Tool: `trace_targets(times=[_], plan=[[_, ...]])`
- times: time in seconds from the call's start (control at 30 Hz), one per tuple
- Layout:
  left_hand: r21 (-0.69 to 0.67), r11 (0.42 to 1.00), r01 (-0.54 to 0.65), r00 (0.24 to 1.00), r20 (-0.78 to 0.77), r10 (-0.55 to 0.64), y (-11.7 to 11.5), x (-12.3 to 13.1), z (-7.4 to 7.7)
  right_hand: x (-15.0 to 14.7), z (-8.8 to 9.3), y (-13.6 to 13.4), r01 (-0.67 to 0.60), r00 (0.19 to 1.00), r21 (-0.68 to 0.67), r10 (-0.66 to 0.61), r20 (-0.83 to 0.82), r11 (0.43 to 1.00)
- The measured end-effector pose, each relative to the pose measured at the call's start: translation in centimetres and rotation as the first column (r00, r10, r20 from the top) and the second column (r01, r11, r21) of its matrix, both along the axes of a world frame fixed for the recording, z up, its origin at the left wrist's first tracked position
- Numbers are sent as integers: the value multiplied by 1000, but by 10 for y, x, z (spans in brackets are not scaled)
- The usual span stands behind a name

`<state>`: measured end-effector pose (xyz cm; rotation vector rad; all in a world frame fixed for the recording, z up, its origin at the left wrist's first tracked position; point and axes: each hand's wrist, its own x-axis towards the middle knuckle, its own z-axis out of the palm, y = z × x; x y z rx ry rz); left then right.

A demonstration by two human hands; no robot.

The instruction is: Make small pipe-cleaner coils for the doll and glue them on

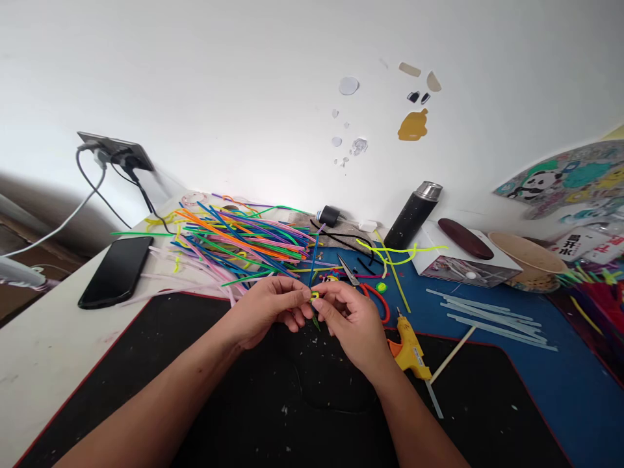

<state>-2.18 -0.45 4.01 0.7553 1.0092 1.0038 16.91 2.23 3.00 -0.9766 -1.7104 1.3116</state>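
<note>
Above the black mat (253,403), the fingertips of both my hands meet around a small yellow-green pipe cleaner piece (314,296). My left hand (277,305) pinches it from the left, thumb against forefinger. From the other side my right hand (353,318) is closed on it, also in a pinch. A dark green pointed tip (316,322) shows beneath the fingers. Just above them rises a blue pipe cleaner (314,260); whether it joins the yellow-green piece is hidden. Behind my hands lies a large heap of coloured pipe cleaners (253,240).
Scissors (377,302) with red handles and a yellow glue gun (412,351) lie close by my right hand. Farther right are several glue sticks (492,316), a tissue box (463,263) and a black flask (412,218). A phone (116,272) rests at left.
</note>
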Motion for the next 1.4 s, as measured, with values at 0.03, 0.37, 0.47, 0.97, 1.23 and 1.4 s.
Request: trace_targets(times=[0.03,0.37,0.47,0.97,1.23,1.4], plan=[[0,1000,4,1000,-4,-4,0,0,1,0,0,0,1,1000,8,-1,8,1000],[7,1000,23,1000,-14,-23,0,-2,2,1,-2,1,8,999,26,-9,32,1000],[2,1000,20,1000,-14,-20,0,-3,3,1,-1,0,5,999,27,-6,35,1000],[173,984,-33,970,-231,73,-2,-1,1,0,2,0,-5,999,-28,4,-35,1000],[192,981,-20,962,-264,72,-2,0,-1,-1,-4,0,20,1000,-13,-20,-9,1000],[171,985,-8,961,-270,55,-2,0,0,-1,-5,1,26,1000,16,-26,-8,1000]])
